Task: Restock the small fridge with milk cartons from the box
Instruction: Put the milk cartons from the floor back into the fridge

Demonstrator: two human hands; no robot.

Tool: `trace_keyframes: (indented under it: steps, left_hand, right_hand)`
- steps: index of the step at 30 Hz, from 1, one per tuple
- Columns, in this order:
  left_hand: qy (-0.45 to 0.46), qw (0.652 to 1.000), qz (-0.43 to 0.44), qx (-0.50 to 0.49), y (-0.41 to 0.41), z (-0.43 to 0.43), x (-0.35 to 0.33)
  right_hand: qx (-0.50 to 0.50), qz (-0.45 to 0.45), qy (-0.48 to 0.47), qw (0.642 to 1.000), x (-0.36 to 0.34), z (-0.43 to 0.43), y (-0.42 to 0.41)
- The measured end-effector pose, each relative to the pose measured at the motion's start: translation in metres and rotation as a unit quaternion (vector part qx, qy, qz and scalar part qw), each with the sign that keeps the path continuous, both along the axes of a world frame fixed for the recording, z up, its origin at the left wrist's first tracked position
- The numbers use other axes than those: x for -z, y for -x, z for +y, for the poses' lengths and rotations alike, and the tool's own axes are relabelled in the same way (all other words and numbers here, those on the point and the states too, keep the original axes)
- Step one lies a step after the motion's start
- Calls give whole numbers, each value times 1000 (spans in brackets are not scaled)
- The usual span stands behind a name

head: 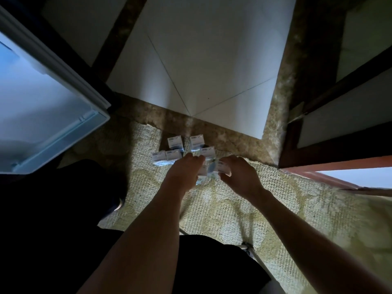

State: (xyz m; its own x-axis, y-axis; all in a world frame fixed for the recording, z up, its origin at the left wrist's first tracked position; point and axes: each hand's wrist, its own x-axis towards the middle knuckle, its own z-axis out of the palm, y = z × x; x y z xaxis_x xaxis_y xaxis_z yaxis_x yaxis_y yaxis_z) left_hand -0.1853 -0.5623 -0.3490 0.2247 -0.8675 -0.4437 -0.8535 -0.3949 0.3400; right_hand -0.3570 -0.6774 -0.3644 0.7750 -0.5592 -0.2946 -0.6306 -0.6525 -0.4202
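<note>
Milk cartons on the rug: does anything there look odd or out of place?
Nothing spilled or damaged. The milk cartons stand loose on the rug, no box in view, while the fridge door hangs open at left. The right hand grips one.

Small milk cartons (175, 142) grouped on the rug (233, 209), beside the open fridge door (42, 102).

Five white cartons with pale blue print stand upright near the rug's far edge. Two are at the back with a gap between them, two touch side by side at the front left, and one stands at the right. Another carton (223, 167) is tilted in the fingers of the right hand (239, 175). One more lies blurred under the left hand (184, 172). The door's white inner face shows, lit bluish.
</note>
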Motion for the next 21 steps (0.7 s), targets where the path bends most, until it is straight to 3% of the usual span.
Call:
trace_keyframes:
  steps: [12, 17, 21]
  left_hand:
    - [102, 990, -27, -91, -36, 12, -112]
    - [111, 979, 62, -161, -51, 35, -159]
    - [131, 975, 21, -178, -66, 60, -197]
  right_hand:
    - [-44, -61, 44, 996, -95, 3, -16]
    - [-93, -93, 66, 989, -135, 12, -39]
    - [-120, -143, 76, 979, -169, 18, -61]
